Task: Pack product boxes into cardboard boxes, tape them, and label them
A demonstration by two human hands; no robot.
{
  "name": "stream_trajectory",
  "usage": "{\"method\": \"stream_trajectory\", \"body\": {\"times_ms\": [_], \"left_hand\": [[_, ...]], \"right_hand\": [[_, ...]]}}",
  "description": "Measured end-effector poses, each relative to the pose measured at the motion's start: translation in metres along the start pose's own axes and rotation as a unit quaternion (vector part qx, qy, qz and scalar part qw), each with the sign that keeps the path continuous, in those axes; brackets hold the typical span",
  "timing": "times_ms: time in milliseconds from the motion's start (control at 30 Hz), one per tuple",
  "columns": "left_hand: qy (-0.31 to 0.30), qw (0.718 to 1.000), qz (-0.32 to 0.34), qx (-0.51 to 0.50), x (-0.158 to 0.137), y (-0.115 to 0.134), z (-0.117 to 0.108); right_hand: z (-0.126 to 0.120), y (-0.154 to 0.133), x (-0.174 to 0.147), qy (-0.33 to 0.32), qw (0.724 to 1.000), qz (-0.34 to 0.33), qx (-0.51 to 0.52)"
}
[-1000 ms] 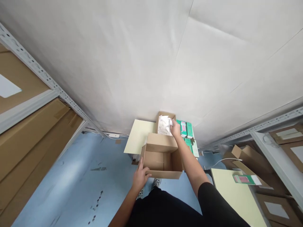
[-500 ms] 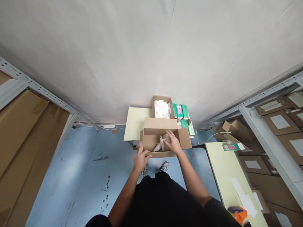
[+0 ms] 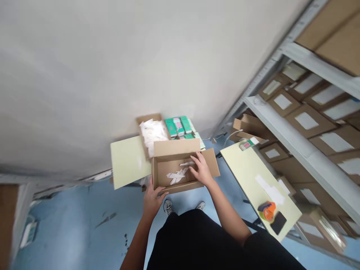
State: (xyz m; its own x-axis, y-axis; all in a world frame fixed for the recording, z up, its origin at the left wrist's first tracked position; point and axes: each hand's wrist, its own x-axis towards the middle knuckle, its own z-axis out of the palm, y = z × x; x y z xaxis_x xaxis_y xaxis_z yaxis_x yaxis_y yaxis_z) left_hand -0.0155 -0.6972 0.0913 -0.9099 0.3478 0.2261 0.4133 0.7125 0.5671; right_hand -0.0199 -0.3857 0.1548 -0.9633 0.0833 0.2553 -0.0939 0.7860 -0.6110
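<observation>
An open cardboard box stands in front of me with its flaps folded out. My left hand grips its near left corner, thumb on the front wall. My right hand hovers over the right part of the box, fingers apart and holding nothing that I can see. Below it, several crumpled white paper-like strips lie on the box floor. Just behind stands a second cardboard box, filled with similar white pieces.
Green-and-white packets sit in rows behind the box on a pale yellow table. On a side table at right are an orange tape dispenser, a dark flat item and a green packet. Shelves hold labelled cartons.
My view has turned to the right. White strips that were upright by my right fingers now lie on the box floor, and that hand has let go. My left hand keeps the corner.
</observation>
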Motion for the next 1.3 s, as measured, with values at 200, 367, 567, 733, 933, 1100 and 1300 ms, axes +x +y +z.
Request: {"method": "stream_trajectory", "body": {"times_ms": [200, 367, 567, 733, 933, 1100, 1300], "left_hand": [[-0.044, 0.993, 0.111, -0.007, 0.046, 0.082, 0.065], [-0.102, 0.978, 0.18, -0.038, 0.077, 0.169, 0.132], [-0.195, 0.944, 0.263, -0.046, 0.112, 0.266, 0.208], [-0.259, 0.91, 0.324, -0.025, 0.139, 0.324, 0.258], [-0.333, 0.875, 0.349, -0.032, 0.179, 0.375, 0.323], [-0.385, 0.843, 0.369, -0.07, 0.216, 0.407, 0.39], [-0.486, 0.799, 0.348, -0.061, 0.255, 0.411, 0.448]], "right_hand": [[-0.097, 0.085, -0.058, 0.073, 0.993, 0.088, -0.027], [-0.178, 0.156, -0.125, 0.138, 0.973, 0.175, -0.059], [-0.253, 0.216, -0.21, 0.213, 0.934, 0.277, -0.071], [-0.279, 0.238, -0.267, 0.288, 0.891, 0.348, -0.05], [-0.291, 0.255, -0.292, 0.327, 0.845, 0.423, -0.035], [-0.302, 0.269, -0.276, 0.345, 0.816, 0.461, -0.049], [-0.301, 0.293, -0.191, 0.376, 0.806, 0.457, -0.013]]}}
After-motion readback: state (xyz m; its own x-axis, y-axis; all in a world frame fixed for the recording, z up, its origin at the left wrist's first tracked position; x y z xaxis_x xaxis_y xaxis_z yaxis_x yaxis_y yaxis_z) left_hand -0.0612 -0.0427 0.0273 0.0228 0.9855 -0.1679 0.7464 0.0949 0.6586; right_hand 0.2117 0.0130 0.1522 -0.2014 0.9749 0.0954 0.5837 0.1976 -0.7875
